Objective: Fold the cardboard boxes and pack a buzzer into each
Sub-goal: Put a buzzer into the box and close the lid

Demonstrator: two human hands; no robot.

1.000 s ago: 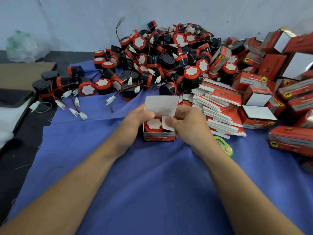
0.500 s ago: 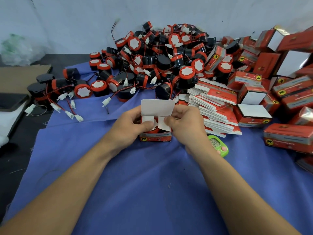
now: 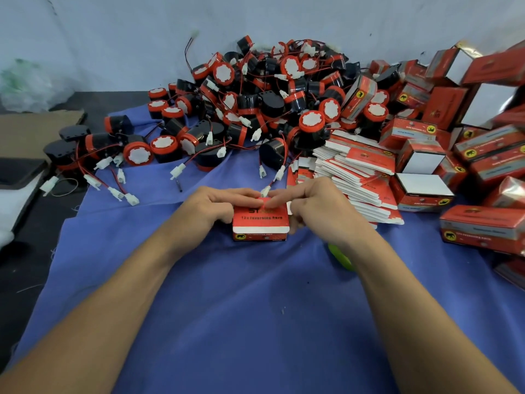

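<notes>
Red box (image 3: 260,220) seemingly closed; contents unseen.

A pale, scuffed wall (image 3: 113,29) is running across the back, catching soft, even light. A blue cloth (image 3: 255,308) is covering most of the dark counter (image 3: 25,280). At the left, a brown cardboard sheet (image 3: 34,129) is lying flat, and a crumpled plastic bag (image 3: 25,86) is slumping against the wall.

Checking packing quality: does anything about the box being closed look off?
On the red box the lid looks untucked: a white strip shows along its front edge. A loose white connector lies at its far edge.
</notes>
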